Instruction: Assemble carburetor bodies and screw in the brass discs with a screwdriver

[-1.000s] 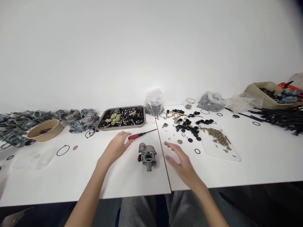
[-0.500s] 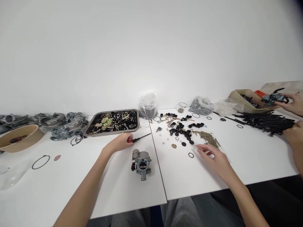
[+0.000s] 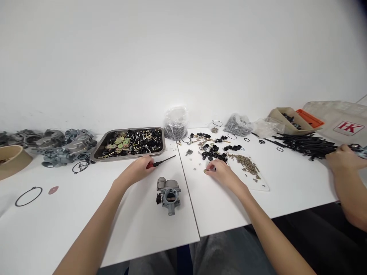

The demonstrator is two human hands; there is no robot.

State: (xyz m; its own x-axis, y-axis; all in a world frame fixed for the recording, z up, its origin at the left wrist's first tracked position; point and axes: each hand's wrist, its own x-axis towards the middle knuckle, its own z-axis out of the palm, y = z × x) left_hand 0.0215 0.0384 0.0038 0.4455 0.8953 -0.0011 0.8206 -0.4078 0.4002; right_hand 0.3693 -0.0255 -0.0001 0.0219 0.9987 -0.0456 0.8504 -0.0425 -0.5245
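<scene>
My left hand [image 3: 137, 170] lies on the red handle of a screwdriver [image 3: 163, 161] whose dark shaft points right across the white table [image 3: 57, 225]. Its fingers curl over the handle. A grey carburetor [image 3: 168, 191] stands just in front of it, untouched. My right hand [image 3: 222, 172] is down among the small parts, fingers pinched at a round brass washer [image 3: 205, 171]. Black rubber caps [image 3: 213, 154] and a heap of small brass screws [image 3: 247, 163] lie right beside that hand.
A metal tray [image 3: 97, 152] of mixed parts sits behind my left hand, with a pile of carburetor bodies [image 3: 61, 143] and a tan bowl [image 3: 11, 164] further left. Black O-rings [image 3: 28, 196], bags of parts and black rods [image 3: 304, 143] lie around. Another person's hand [image 3: 342, 158] works at far right.
My left hand has closed over the screwdriver handle. My right hand swept right, then came back left and forward to the brass washer. The view has shifted right, showing another person's hand.
</scene>
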